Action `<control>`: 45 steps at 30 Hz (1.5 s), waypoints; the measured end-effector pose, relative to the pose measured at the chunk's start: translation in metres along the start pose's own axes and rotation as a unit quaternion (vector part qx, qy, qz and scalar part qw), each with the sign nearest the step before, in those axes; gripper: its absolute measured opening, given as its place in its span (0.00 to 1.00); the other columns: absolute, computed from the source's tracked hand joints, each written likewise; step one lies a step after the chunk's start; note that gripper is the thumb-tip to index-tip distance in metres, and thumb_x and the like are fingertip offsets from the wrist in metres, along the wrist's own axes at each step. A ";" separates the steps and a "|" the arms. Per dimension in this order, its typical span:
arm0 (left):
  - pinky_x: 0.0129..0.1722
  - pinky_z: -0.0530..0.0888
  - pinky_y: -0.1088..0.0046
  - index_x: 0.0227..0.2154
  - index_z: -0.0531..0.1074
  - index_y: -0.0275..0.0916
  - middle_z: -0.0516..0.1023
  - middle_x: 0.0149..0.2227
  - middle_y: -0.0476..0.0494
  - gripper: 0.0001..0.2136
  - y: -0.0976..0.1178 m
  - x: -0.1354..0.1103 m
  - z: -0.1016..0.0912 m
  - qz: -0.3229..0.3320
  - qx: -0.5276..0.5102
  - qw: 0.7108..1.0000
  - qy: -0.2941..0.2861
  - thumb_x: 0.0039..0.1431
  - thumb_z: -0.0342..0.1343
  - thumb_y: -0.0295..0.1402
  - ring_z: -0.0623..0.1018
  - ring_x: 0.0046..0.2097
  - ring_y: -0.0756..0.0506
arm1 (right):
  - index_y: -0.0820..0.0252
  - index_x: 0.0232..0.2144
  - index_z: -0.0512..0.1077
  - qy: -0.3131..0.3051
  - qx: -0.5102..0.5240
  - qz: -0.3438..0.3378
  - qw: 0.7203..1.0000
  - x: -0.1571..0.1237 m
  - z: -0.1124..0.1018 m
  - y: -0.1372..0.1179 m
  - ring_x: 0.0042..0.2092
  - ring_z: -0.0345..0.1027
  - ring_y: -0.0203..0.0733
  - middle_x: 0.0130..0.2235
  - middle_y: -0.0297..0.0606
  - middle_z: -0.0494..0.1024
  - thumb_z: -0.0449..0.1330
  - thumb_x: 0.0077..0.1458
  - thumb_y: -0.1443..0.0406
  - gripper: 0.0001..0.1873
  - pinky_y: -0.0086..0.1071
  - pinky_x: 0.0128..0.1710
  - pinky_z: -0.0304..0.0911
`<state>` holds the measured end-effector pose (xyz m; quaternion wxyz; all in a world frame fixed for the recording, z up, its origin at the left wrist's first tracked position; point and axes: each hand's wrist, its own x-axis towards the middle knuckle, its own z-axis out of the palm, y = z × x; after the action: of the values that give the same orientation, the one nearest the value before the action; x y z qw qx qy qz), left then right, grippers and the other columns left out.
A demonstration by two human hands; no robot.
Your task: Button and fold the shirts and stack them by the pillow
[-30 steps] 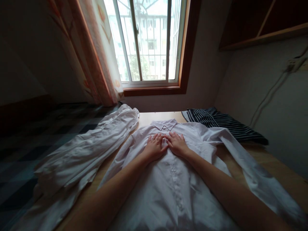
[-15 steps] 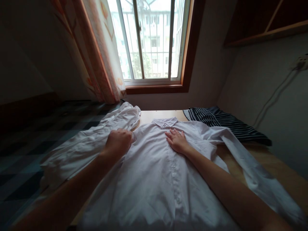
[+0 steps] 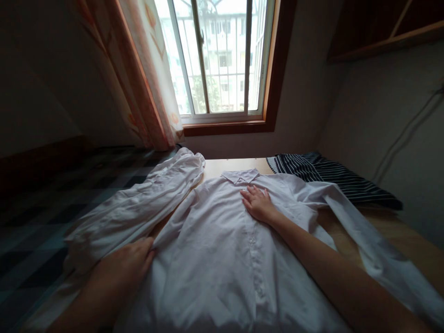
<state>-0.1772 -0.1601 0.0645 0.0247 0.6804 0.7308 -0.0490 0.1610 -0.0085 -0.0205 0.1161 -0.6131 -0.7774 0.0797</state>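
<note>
A white button-up shirt [image 3: 215, 245] lies front side up on a wooden table [image 3: 391, 226], its collar toward the window. My right hand [image 3: 258, 203] rests flat on the upper chest, fingers spread beside the button line. At the left side, my left hand [image 3: 128, 259] is closed on the shirt's sleeve, which runs from the shoulder down to my fingers. The other sleeve stretches out to the right across the table. My forearm covers part of the shirt's right half.
Crumpled white cloth [image 3: 138, 199] lies along the left side of the table. A black-and-white striped garment [image 3: 333, 180] sits at the back right. Left is a dark checked bed cover [image 3: 27, 231]. A window [image 3: 218, 69] with a curtain [image 3: 138, 83] stands behind; a cord hangs on the right wall.
My left hand has moved from near the shoulder toward me and left, drawing the sleeve out straighter. My right hand stays on the shirt's chest. The view has shifted slightly.
</note>
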 end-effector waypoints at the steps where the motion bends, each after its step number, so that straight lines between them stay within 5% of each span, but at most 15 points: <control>1: 0.39 0.73 0.63 0.33 0.72 0.42 0.81 0.37 0.40 0.15 -0.002 0.004 -0.005 -0.015 -0.010 1.000 0.002 0.60 0.40 0.40 0.81 0.41 0.37 | 0.49 0.67 0.59 0.001 0.000 0.000 1.000 0.000 0.000 0.000 0.71 0.41 0.52 0.70 0.41 0.54 0.43 0.69 0.55 0.27 0.57 0.67 0.32; 7: 0.40 0.73 0.69 0.37 0.69 0.43 0.81 0.37 0.46 0.20 -0.022 0.045 -0.046 -0.019 -0.186 0.976 0.113 0.57 0.37 0.49 0.79 0.43 0.40 | 0.49 0.66 0.60 0.005 0.000 0.001 1.000 0.000 0.002 -0.001 0.71 0.41 0.51 0.70 0.40 0.54 0.43 0.69 0.55 0.27 0.56 0.67 0.31; 11: 0.30 0.68 0.74 0.39 0.72 0.41 0.78 0.29 0.49 0.26 -0.021 0.067 -0.089 -0.073 -0.158 0.974 0.142 0.55 0.41 0.55 0.77 0.33 0.42 | 0.48 0.67 0.59 0.002 0.004 0.008 1.000 0.005 0.002 0.000 0.71 0.40 0.50 0.71 0.39 0.54 0.42 0.69 0.55 0.27 0.56 0.67 0.30; 17: 0.37 0.65 0.77 0.43 0.76 0.35 0.78 0.34 0.48 0.24 0.015 0.077 -0.145 -0.054 -0.045 0.967 0.244 0.61 0.46 0.50 0.74 0.35 0.48 | 0.48 0.66 0.59 0.000 0.012 0.011 1.000 0.018 -0.001 0.004 0.71 0.40 0.51 0.71 0.40 0.54 0.42 0.69 0.54 0.27 0.57 0.67 0.31; 23: 0.50 0.68 0.61 0.47 0.75 0.32 0.79 0.42 0.39 0.23 0.055 0.083 -0.165 -0.026 0.038 0.941 0.335 0.66 0.46 0.47 0.75 0.46 0.39 | 0.46 0.66 0.60 -0.001 0.018 0.009 1.000 0.034 -0.001 0.006 0.71 0.41 0.50 0.70 0.39 0.55 0.43 0.68 0.54 0.27 0.57 0.67 0.33; 29: 0.40 0.68 0.65 0.37 0.77 0.32 0.78 0.38 0.37 0.14 0.125 0.081 -0.136 0.145 0.130 0.935 0.296 0.67 0.48 0.35 0.77 0.41 0.40 | 0.49 0.63 0.65 0.034 0.032 0.005 0.999 0.044 0.001 0.009 0.70 0.46 0.51 0.69 0.42 0.59 0.47 0.67 0.56 0.25 0.57 0.67 0.35; 34: 0.35 0.68 0.64 0.34 0.77 0.35 0.78 0.36 0.36 0.09 0.187 0.074 -0.051 0.413 0.137 0.881 0.184 0.62 0.51 0.24 0.77 0.39 0.40 | 0.56 0.49 0.77 0.124 0.132 -0.018 0.983 0.046 -0.003 0.016 0.62 0.62 0.44 0.59 0.43 0.74 0.53 0.61 0.66 0.18 0.44 0.64 0.51; 36: 0.37 0.68 0.63 0.35 0.76 0.35 0.78 0.37 0.36 0.06 0.198 0.071 -0.019 0.477 0.114 0.856 0.165 0.62 0.53 0.27 0.77 0.41 0.39 | 0.59 0.46 0.79 0.140 0.180 -0.034 0.973 0.044 -0.009 0.023 0.56 0.68 0.42 0.52 0.42 0.79 0.51 0.59 0.70 0.19 0.38 0.60 0.58; 39: 0.40 0.70 0.62 0.37 0.75 0.37 0.79 0.37 0.39 0.08 0.195 0.066 0.002 0.500 0.063 0.851 0.147 0.64 0.55 0.35 0.76 0.42 0.39 | 0.59 0.44 0.79 0.093 0.212 -0.090 0.969 0.033 -0.019 0.038 0.51 0.73 0.43 0.48 0.40 0.81 0.52 0.58 0.71 0.18 0.37 0.55 0.64; 42: 0.43 0.71 0.62 0.39 0.75 0.39 0.79 0.37 0.41 0.10 0.173 0.058 -0.005 0.477 0.011 0.867 0.143 0.67 0.51 0.38 0.76 0.41 0.41 | 0.57 0.44 0.80 0.026 0.156 -0.166 0.973 0.015 -0.027 0.053 0.53 0.72 0.46 0.50 0.41 0.81 0.57 0.58 0.66 0.15 0.40 0.56 0.64; 45: 0.50 0.71 0.60 0.47 0.75 0.41 0.79 0.45 0.39 0.13 0.141 0.051 -0.018 0.439 -0.029 0.883 0.162 0.67 0.52 0.39 0.76 0.48 0.39 | 0.57 0.52 0.76 0.020 0.106 -0.174 0.979 -0.004 -0.023 0.059 0.60 0.66 0.48 0.58 0.44 0.75 0.57 0.61 0.61 0.19 0.42 0.61 0.59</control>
<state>-0.0399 -0.0976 0.0721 -0.0553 0.9288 0.3527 0.0993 0.2236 0.0016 -0.0140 0.2080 -0.4543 -0.8567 0.1283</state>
